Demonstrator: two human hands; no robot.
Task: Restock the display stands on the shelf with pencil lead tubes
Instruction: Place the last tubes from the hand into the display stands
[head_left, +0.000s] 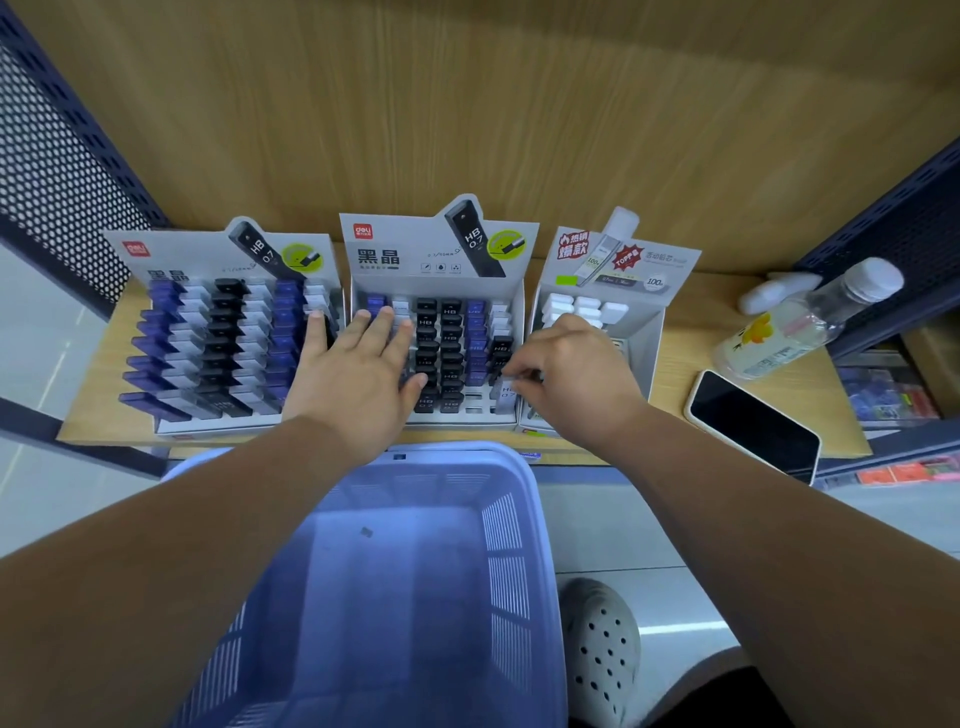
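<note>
Pale wood-grain board forms the shelf and its back panel, with dark perforated metal side panels at nine and three o'clock.

Three cardboard stands sit side by side. The step in hand looks like seating a tube in the middle display stand. The left hand lies flat on its left rows with the fingers straight and spread, steadying it. The right hand has its fingers curled, the tips pinching a grey pencil lead tube at the stand's five o'clock corner.

A few front slots beside that tube look unfilled, so this stand seems nearly done. The next move calls for pushing the tube straight down into its slot without tipping its neighbours.

The left display stand at nine o'clock looks full. The white-capped stand at three o'clock holds only a few rows.

At six o'clock a lavender basket has a small dark scrap on its floor. At three o'clock lie a clear bottle and a dark-screened phone. Below are grey floor tiles and a perforated shoe.
</note>
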